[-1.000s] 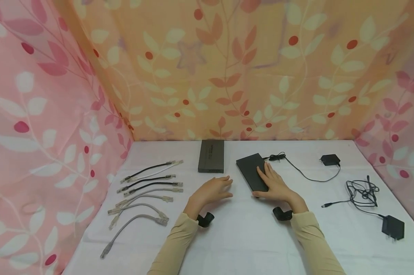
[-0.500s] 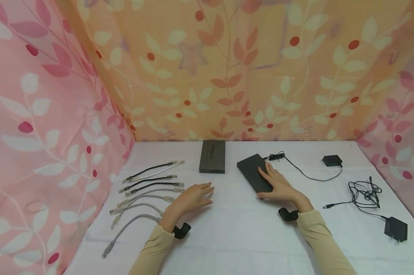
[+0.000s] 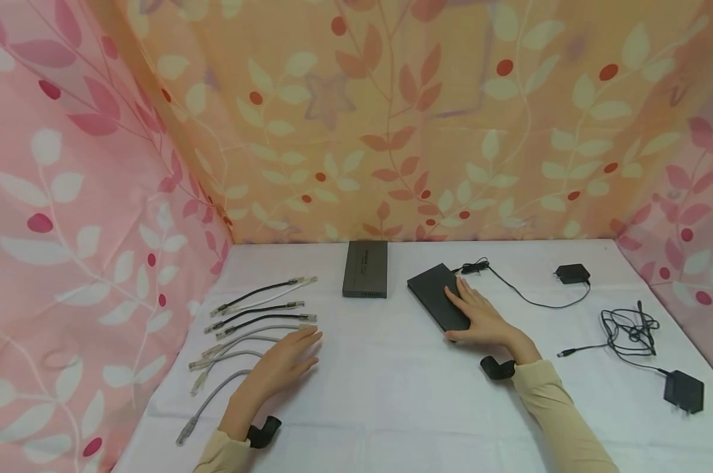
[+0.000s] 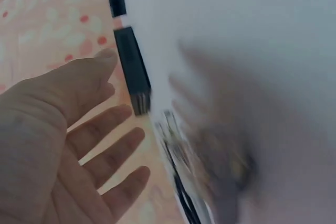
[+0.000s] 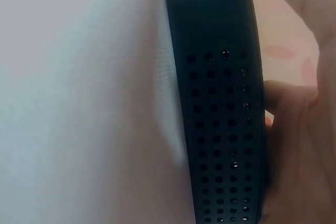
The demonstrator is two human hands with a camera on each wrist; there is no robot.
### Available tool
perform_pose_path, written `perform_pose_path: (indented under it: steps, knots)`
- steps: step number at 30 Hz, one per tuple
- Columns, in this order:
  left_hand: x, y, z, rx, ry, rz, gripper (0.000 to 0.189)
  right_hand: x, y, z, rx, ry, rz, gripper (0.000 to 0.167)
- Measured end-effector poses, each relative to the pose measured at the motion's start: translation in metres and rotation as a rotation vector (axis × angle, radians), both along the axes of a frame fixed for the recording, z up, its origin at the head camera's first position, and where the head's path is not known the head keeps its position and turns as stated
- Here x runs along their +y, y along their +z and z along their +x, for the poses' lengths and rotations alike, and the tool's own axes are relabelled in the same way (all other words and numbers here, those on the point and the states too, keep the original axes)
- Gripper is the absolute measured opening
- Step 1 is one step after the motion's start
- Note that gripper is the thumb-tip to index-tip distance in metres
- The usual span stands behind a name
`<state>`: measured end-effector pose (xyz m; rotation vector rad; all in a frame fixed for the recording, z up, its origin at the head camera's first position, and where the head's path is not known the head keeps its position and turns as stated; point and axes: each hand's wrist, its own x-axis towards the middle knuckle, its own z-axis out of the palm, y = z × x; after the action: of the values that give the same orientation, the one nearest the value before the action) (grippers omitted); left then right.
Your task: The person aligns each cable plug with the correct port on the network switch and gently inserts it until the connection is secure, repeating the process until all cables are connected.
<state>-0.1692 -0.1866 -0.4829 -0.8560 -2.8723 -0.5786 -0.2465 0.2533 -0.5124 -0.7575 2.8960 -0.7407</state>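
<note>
We rest our right hand (image 3: 480, 320) on the angled box (image 3: 436, 299), grip outspread; our left hand (image 3: 279, 368), grip relaxed and holding nothing, hovers by grey cables (image 3: 229, 355).

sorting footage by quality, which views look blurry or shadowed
Left wrist: the cables look smeared, and a blurred dark shadow lies across the white cloth. Right wrist: the cloth is hazy, while vent holes on the black box look crisp. Head: fairly sharp, with a faint shadow beside the left hand.

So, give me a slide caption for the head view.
Right hand rests on a black box; left hand hovers near gray cables.
</note>
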Motion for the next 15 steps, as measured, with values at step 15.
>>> perform_pose_path:
  steps: [15]
  knots:
    - [-0.056,-0.011,0.032,0.014,0.151,0.110,0.019,-0.002,0.002,0.002,0.014,-0.006,0.018,0.100]
